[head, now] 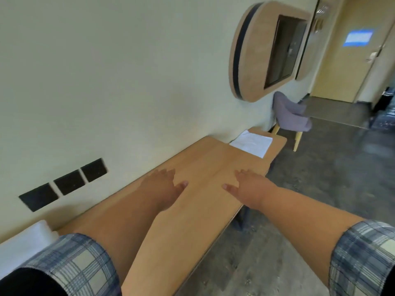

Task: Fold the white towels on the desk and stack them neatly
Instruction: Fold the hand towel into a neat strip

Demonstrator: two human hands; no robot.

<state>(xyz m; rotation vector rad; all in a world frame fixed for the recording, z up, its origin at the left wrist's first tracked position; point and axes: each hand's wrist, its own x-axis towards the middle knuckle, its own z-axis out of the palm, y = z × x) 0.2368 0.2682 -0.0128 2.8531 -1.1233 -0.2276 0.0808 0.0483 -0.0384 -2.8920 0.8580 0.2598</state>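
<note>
Both my hands are stretched out over the table (209, 159), palms down, and neither holds anything. My left hand (164, 186) is over the wall side of the table, fingers loosely spread and thumb pointing across the tabletop. My right hand (250, 186) is over the table's open edge, fingers also spread and thumb pointing back across the tabletop. The picture is a little blurred, so I cannot tell whether my palms rest on the wood or hang just above it. Bare tabletop shows between my two hands.

The folded white towel (252, 144) lies flat at the far end of the table, against the wall side. It is well apart from both hands, with a stretch of bare table in between, and it sits closer to my right hand's line than to my left's. At the near end of the table, by the wall, there is a white bundle (23, 242), partly hidden behind my left plaid sleeve (72, 265); I cannot tell whether it is another towel.

Just past the table's far end stands a grey chair (292, 118) with pale wooden legs. On the wall above the table's near half are three black plates (64, 182) in a row, and above its far end hangs a rounded wooden wall unit (267, 52). Grey floor (320, 167) runs along the table's open side.
</note>
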